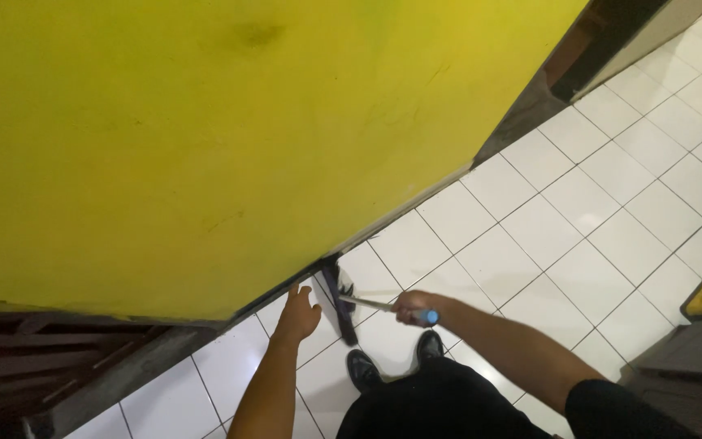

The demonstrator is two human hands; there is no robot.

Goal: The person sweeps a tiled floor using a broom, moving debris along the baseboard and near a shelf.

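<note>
We are gripping the blue handle of a screwdriver [383, 306] in our right hand [410, 306], its tip aiming at a dark fitting [339, 299] on the white tiled floor [578, 236]. Our left hand [298, 315] is spreading open, touching the yellow door's [205, 146] lower edge beside the fitting.

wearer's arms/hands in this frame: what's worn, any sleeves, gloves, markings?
Both forearms are bare, with no gloves on the left hand or the right hand. A dark short sleeve covers the right upper arm near the frame edge. The left arm's sleeve is out of view. No watch, rings or markings are visible at this resolution.
</note>
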